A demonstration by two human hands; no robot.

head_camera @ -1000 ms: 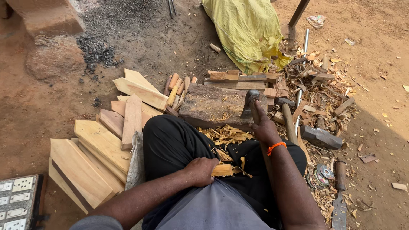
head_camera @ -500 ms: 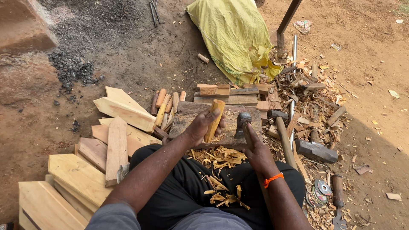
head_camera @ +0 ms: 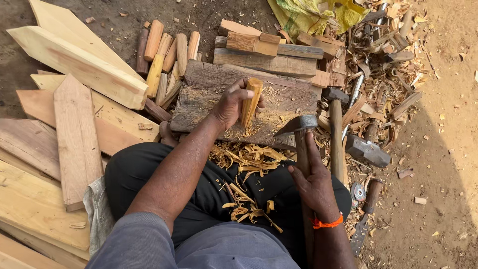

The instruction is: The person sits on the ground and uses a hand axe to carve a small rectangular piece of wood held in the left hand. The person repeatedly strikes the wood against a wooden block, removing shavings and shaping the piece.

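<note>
— What's the biggest thing around the hands?

— The pale pointed planks (head_camera: 74, 65), stacked well out to the left of the left hand (head_camera: 230, 105). Then the dark, worn chopping block (head_camera: 209, 94), lying right under that hand and carrying it.

— And beyond the block?

— A few sawn wood blocks (head_camera: 269, 50) lie just past the left hand, with a crumpled yellow sack (head_camera: 308, 15) behind them. A row of short rounded billets (head_camera: 164, 55) sits up and to the left of the hand, between the planks and the block.

— What is the left hand doing?

— Its fingers are curled tight around a short wooden peg (head_camera: 250, 102), which stands nearly upright, its lower end on the block. The peg's top pokes out above the fingers.

— The right hand?

— The right hand (head_camera: 313, 182), with an orange band at the wrist, is wrapped closed around the wooden handle of an axe (head_camera: 300, 130). The axe's dark metal head sits just to the right of the peg, close to it; I cannot tell whether the edge touches the block.

— Anything beside that hand?

— A hammer (head_camera: 336, 134) lies just to its right, then a heavy metal head (head_camera: 367, 151) further right. Curled wood shavings (head_camera: 246, 157) are heaped between the two hands, on the person's dark trousers.
</note>
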